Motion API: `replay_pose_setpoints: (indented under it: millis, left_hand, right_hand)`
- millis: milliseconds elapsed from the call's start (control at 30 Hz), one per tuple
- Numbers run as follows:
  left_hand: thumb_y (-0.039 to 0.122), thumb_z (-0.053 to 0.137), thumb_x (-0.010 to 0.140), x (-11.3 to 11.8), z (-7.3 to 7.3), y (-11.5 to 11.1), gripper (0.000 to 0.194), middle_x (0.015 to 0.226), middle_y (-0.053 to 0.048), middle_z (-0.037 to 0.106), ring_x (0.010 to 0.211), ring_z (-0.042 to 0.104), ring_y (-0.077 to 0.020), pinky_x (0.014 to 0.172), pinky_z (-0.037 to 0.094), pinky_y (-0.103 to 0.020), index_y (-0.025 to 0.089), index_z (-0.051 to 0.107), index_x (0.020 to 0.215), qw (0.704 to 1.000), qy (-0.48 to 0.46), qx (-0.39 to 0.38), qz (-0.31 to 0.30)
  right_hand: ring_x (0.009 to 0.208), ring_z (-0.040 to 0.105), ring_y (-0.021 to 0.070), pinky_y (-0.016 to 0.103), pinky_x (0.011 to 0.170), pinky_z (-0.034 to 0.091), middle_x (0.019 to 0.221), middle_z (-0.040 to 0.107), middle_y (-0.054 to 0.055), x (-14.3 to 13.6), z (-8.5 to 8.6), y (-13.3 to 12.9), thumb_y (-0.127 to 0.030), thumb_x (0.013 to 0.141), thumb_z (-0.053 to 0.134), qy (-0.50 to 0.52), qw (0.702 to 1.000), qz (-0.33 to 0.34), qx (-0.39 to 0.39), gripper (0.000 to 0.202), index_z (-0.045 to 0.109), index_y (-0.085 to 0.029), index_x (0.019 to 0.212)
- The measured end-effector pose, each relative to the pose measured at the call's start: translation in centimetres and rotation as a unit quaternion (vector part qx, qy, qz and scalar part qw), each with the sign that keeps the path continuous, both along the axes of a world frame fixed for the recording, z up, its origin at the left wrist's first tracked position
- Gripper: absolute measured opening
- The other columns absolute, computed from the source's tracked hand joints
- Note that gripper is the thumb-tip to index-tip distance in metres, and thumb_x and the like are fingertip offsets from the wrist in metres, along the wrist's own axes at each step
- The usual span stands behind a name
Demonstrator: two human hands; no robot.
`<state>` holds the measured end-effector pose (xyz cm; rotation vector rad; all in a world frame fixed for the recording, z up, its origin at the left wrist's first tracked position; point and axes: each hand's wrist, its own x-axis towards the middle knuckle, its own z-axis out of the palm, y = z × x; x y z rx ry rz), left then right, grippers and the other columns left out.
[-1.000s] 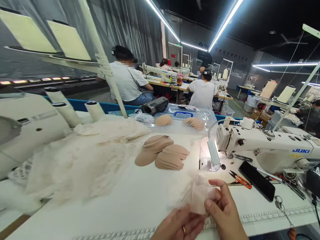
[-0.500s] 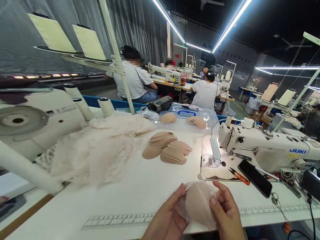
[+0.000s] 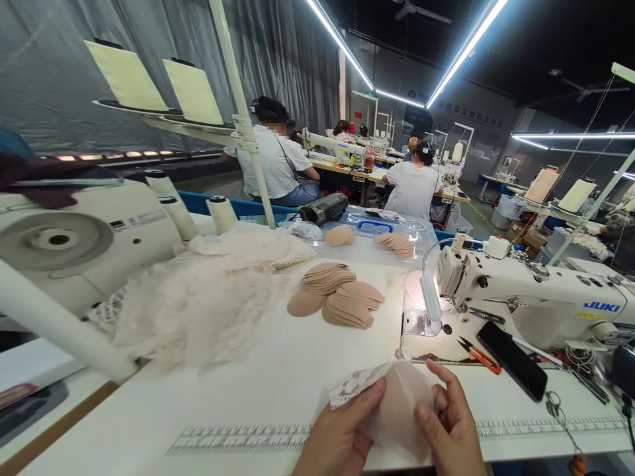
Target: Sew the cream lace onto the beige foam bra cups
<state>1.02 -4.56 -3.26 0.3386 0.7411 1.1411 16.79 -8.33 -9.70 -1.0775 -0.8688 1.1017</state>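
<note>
Between my two hands is a beige bra cup (image 3: pixel 404 403) with sheer white fabric over it. A strip of white lace (image 3: pixel 357 385) sticks out on its left side. My left hand (image 3: pixel 350 423) pinches the lace and the cup's left edge, thumb on top. On the right edge, my right hand (image 3: pixel 449 416) grips the cup between thumb and fingers, its index finger raised. Beyond the hands lie stacks of beige cup pads (image 3: pixel 350 304) on the white table (image 3: pixel 238 403). A heap of cream lace fabric (image 3: pixel 213 297) spreads to their left.
A white sewing machine (image 3: pixel 526 284) stands at the right, its lamp lit. Near it lie orange-handled thread snips (image 3: pixel 483 357), a black phone (image 3: pixel 513 360) and a keyring (image 3: pixel 553 403). A ruler strip (image 3: pixel 238 436) runs along the front edge. Two co-workers (image 3: pixel 278 158) sit ahead.
My left hand has shifted its hold, and the lace edge now spreads out to the left of the cup. The view has turned slightly left.
</note>
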Motion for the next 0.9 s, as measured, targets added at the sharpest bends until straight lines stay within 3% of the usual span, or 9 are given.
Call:
replay_pose_setpoints:
  millis: [233, 333, 500, 667, 900]
  left_hand:
    - [0.034, 0.103, 0.062, 0.0, -0.1, 0.0, 0.039, 0.105, -0.012, 0.086, 0.115, 0.076, -0.0399, 0.097, 0.066, -0.04, 0.013, 0.089, 0.092, 0.998, -0.024, -0.01, -0.055]
    - [0.033, 0.105, 0.059, 0.2, 0.1, 0.1, 0.037, 0.103, -0.01, 0.086, 0.11, 0.078, -0.0377, 0.093, 0.067, -0.038, 0.016, 0.089, 0.087, 0.999, -0.032, -0.001, -0.037]
    - [0.036, 0.103, 0.069, 0.5, 0.0, -0.1, 0.043, 0.109, -0.011, 0.085, 0.109, 0.078, -0.0362, 0.091, 0.068, -0.037, 0.016, 0.088, 0.104, 0.998, -0.006, 0.027, -0.057]
    - [0.036, 0.101, 0.071, 0.4, -0.3, 0.1, 0.041, 0.111, -0.011, 0.085, 0.11, 0.079, -0.0353, 0.09, 0.067, -0.035, 0.016, 0.088, 0.103, 0.998, -0.007, 0.034, -0.062]
    - [0.035, 0.103, 0.067, 1.5, 0.1, 0.4, 0.044, 0.107, -0.013, 0.085, 0.101, 0.08, -0.0352, 0.086, 0.067, -0.037, 0.014, 0.086, 0.102, 0.997, -0.023, -0.018, -0.068]
  right_hand:
    - [0.079, 0.064, 0.0205, 0.031, 0.076, 0.054, 0.086, 0.065, 0.0, -0.1, -0.6, 0.2, -0.06, 0.079, 0.09, 0.013, 1.0, -0.005, 0.016, 0.082, 0.058, -0.026, 0.146]
    - [0.079, 0.064, 0.0206, 0.032, 0.075, 0.054, 0.085, 0.065, -0.001, 0.0, -0.6, 0.2, -0.058, 0.078, 0.091, 0.007, 1.0, -0.005, 0.017, 0.083, 0.058, -0.027, 0.147]
    - [0.082, 0.066, 0.0218, 0.033, 0.077, 0.055, 0.089, 0.067, 0.0, -0.1, -0.6, 0.3, -0.057, 0.079, 0.09, 0.011, 1.0, 0.0, 0.024, 0.083, 0.056, -0.027, 0.149]
    - [0.082, 0.066, 0.0209, 0.031, 0.077, 0.054, 0.091, 0.067, 0.0, -0.1, -0.9, 0.4, -0.056, 0.08, 0.09, 0.021, 0.999, -0.002, 0.027, 0.08, 0.055, -0.029, 0.147]
    - [0.079, 0.064, 0.0186, 0.029, 0.075, 0.051, 0.088, 0.063, -0.002, -0.2, -1.3, 0.4, -0.053, 0.078, 0.093, 0.026, 0.999, -0.019, 0.027, 0.083, 0.053, -0.031, 0.147]
